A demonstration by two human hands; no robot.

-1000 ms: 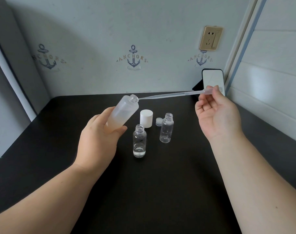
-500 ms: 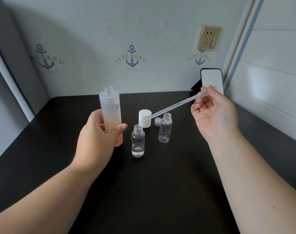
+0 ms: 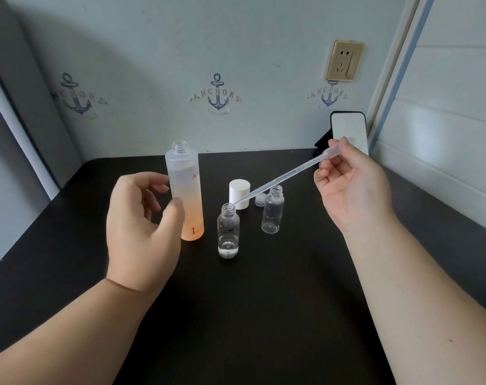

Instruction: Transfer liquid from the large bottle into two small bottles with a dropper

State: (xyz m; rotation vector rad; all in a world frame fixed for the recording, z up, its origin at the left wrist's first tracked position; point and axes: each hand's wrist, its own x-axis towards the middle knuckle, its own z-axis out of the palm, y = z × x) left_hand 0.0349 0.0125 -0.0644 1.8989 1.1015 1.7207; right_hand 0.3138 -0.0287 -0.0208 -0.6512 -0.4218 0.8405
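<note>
On black table point(image 3: 264, 315), head view: large bottle point(image 3: 184, 190) stands upright, uncapped, frosted top fading to orange at base, "1" printed low on it. Left hand point(image 3: 141, 226) just beside it, fingers loosely curved around nothing; thumb near the bottle's side, contact unclear. Right hand point(image 3: 350, 184) pinches the dropper point(image 3: 280, 180) by its bulb end between thumb and fingers. Dropper slants down-left, tip at the mouth of the near small bottle point(image 3: 228, 232); whether the tip is inside cannot be told. That bottle is upright, open, with a little clear liquid at the bottom. Second small bottle point(image 3: 272, 209) upright to its right and further back, open, looks empty. White cap point(image 3: 239, 193) behind the near bottle; small clear cap point(image 3: 259, 199) just beside the second bottle. Phone point(image 3: 348, 132) propped at the back-right corner, wall socket point(image 3: 344, 60) above it.
</note>
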